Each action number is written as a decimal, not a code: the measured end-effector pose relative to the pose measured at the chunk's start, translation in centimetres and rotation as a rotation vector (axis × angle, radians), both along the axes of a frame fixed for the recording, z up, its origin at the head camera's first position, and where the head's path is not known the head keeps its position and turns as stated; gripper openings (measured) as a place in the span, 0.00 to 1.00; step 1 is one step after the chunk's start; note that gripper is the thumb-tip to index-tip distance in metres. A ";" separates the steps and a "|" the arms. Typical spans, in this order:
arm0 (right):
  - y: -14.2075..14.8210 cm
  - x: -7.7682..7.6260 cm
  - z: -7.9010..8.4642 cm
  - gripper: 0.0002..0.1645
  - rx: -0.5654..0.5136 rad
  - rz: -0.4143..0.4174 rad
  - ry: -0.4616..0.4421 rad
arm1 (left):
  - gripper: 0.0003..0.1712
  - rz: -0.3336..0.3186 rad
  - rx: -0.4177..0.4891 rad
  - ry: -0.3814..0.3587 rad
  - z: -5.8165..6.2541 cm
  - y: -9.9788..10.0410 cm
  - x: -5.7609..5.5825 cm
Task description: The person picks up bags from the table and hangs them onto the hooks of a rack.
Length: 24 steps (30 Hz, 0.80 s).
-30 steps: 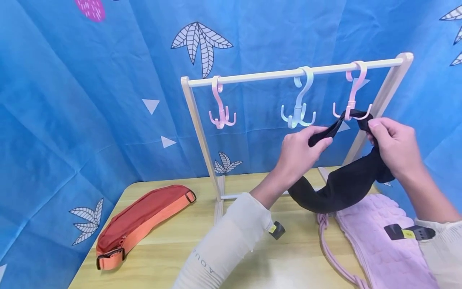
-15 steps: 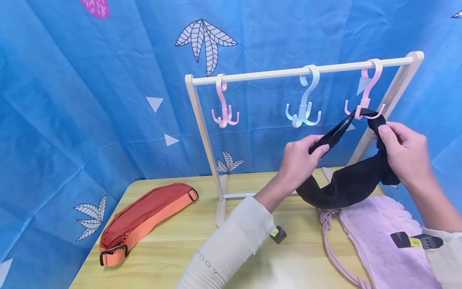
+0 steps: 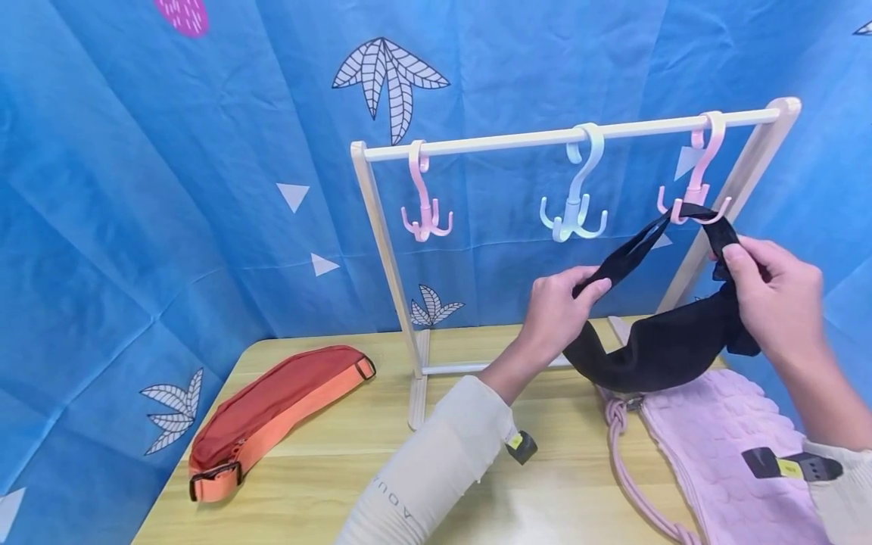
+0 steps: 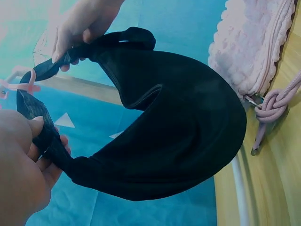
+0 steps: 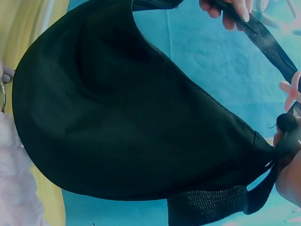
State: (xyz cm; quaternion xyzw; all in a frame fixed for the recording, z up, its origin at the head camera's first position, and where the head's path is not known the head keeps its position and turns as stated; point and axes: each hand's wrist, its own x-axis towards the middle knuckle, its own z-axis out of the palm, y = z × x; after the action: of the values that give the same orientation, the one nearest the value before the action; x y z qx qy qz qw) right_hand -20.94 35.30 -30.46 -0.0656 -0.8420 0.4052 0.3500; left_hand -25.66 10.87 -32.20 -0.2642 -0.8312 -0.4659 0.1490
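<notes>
In the head view, a black crescent-shaped shoulder bag point(image 3: 654, 352) hangs below the right pink hook point(image 3: 705, 163). Its strap point(image 3: 633, 246) loops over one of that hook's lower prongs. My left hand point(image 3: 559, 306) pinches the strap to the left of the hook, thumb on top. On the other side my right hand point(image 3: 780, 295) grips the strap near where it joins the bag. The left wrist view shows the bag body point(image 4: 188, 122) sagging between both hands, with a zipper along its inner curve. A loose webbing end point(image 5: 207, 205) dangles in the right wrist view.
A wooden rack point(image 3: 490, 141) also carries a blue hook point(image 3: 572, 216) and a left pink hook point(image 3: 425, 219). A fluffy pink bag point(image 3: 736, 454) with a cord handle point(image 3: 630, 484) lies beneath the black bag. A red waist bag point(image 3: 279, 409) lies at the table's left.
The right pink hook has slid right along the bar, with the strap over its prong. My right hand has moved rightward, and the hands are farther apart, stretching the strap wider.
</notes>
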 end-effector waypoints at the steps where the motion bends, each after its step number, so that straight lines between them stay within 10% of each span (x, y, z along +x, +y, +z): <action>1: 0.0 0.0 0.0 0.24 0.003 -0.014 0.007 | 0.18 -0.007 0.006 -0.001 -0.1 0.0 0.0; 24: 0.5 1.1 -1.6 0.29 -0.026 -0.048 -0.092 | 0.19 -0.022 0.041 -0.013 -1.7 -1.1 -0.4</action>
State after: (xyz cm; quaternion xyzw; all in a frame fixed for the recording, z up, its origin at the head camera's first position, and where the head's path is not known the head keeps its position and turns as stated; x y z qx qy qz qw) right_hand -19.79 35.76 -32.10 -0.1089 -0.8499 0.4044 0.3198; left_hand -26.06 9.81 -33.94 -0.2675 -0.8194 -0.4860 0.1439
